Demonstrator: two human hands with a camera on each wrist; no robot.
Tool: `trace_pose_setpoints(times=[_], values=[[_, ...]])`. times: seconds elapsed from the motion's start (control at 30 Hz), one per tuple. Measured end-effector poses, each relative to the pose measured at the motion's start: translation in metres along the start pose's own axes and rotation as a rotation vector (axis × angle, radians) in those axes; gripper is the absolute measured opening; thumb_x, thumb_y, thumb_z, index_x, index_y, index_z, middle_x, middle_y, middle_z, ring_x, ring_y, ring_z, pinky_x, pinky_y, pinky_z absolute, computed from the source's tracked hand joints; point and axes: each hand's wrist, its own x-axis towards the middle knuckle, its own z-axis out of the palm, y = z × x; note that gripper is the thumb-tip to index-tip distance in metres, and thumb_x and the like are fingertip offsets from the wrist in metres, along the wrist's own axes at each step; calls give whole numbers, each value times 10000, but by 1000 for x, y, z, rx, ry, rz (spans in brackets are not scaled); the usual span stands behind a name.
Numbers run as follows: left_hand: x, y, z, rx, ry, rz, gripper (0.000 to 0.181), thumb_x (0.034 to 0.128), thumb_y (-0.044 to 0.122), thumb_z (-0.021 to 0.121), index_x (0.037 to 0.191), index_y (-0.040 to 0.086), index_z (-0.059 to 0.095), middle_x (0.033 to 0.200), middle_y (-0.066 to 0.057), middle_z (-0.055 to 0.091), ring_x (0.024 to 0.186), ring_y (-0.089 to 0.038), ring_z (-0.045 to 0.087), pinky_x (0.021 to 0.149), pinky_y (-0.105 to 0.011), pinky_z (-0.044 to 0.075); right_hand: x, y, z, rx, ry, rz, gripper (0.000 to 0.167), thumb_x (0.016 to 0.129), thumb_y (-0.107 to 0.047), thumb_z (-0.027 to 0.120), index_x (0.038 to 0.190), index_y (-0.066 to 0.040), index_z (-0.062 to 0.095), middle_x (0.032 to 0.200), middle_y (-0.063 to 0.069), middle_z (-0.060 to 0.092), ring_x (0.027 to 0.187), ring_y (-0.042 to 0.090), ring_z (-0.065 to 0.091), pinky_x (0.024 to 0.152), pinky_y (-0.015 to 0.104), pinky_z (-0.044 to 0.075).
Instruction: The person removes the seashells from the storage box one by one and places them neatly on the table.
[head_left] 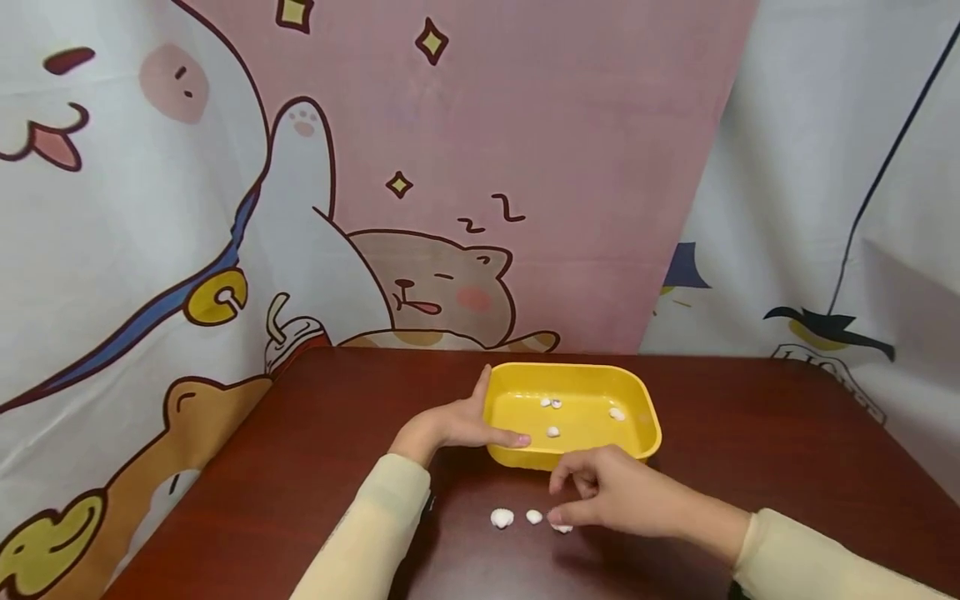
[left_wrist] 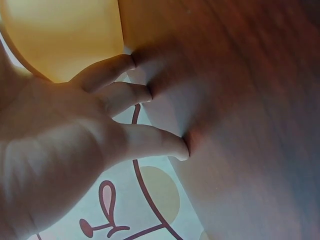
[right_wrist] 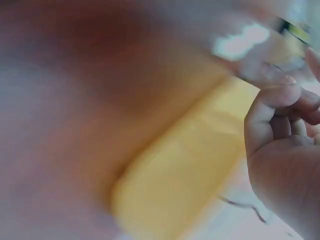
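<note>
My left hand (head_left: 459,423) rests against the left side of a yellow plastic basin (head_left: 573,459), its thumb lying at the near rim. In the left wrist view, fingers (left_wrist: 155,140) stretch out straight with their tips at the tabletop. My right hand (head_left: 622,492) hovers just in front of the basin, thumb and index finger apart over a white seashell (head_left: 562,528). That shell is partly hidden by the thumb; whether they touch I cannot tell. To its left lie a small shell (head_left: 534,517) and a larger ribbed shell (head_left: 502,518).
Several small white shells lie inside the basin, including one shell (head_left: 552,432) near the front and another (head_left: 617,413) at the right. Everything stands on a dark reddish-brown table (head_left: 315,467). Behind it hangs a cartoon-printed cloth (head_left: 585,167).
</note>
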Motion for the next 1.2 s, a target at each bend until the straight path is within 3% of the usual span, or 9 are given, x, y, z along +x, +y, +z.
trace_pose_setpoints(times=[0.1, 0.17, 0.3, 0.43, 0.63, 0.9, 1.1, 1.2], values=[[-1, 1, 0, 22, 3, -6, 1422, 816, 631, 844, 1700, 193, -181, 1707, -222, 341, 1402, -302, 515, 1257, -524, 374, 13, -22, -25, 53, 55, 66, 226, 917, -347, 848, 995, -166, 737, 650, -80, 441, 556, 37, 398, 508, 215, 332], [-1, 1, 0, 33, 2, -13, 1423, 812, 651, 836, 1700, 202, -181, 1718, -220, 325, 1420, -312, 512, 1253, -534, 379, 27, -24, -43, 56, 92, 143, 230, 926, -334, 839, 1020, -149, 740, 631, -52, 452, 549, 86, 421, 508, 235, 356], [0, -3, -2, 33, 3, -24, 1429, 803, 669, 835, 1701, 217, -181, 1731, -214, 301, 1457, -324, 488, 1252, -561, 371, 58, -1, -62, 88, 105, 321, 282, 969, -288, 793, 1161, -88, 745, 669, -14, 477, 579, 160, 443, 571, 290, 430], [-1, -7, 0, 32, 12, -35, 1426, 800, 661, 841, 1704, 224, -171, 1717, -212, 327, 1452, -323, 493, 1249, -564, 373, 76, 34, -58, 133, 74, 422, 355, 991, -235, 762, 1289, -47, 720, 654, -17, 442, 564, 152, 396, 602, 293, 414], [2, -6, 1, 41, 1, -10, 1423, 803, 682, 824, 1701, 222, -179, 1695, -215, 371, 1411, -309, 526, 1235, -554, 394, 81, 63, -43, 159, 62, 434, 402, 952, -186, 784, 1327, -55, 723, 613, -9, 440, 574, 170, 395, 600, 286, 377], [5, -3, 1, 59, 1, -12, 1427, 798, 702, 816, 1701, 229, -182, 1712, -206, 342, 1413, -315, 522, 1238, -557, 391, 85, 68, -33, 105, 65, 406, 270, 899, -167, 840, 1153, -88, 794, 878, 21, 584, 734, 189, 491, 685, 282, 428], [4, -3, 0, 51, 6, -11, 1428, 797, 696, 823, 1701, 231, -180, 1717, -212, 328, 1423, -323, 515, 1241, -560, 385, 87, 72, -28, 71, 59, 394, 226, 883, -130, 846, 1103, -92, 812, 915, 35, 597, 858, 216, 510, 759, 309, 408], [4, -3, 2, 47, 4, -11, 1422, 803, 693, 819, 1700, 232, -184, 1721, -213, 321, 1428, -322, 511, 1241, -557, 385, 86, 72, -27, 64, 60, 372, 205, 871, -116, 851, 1071, -89, 816, 889, 23, 581, 834, 209, 505, 738, 303, 397]])
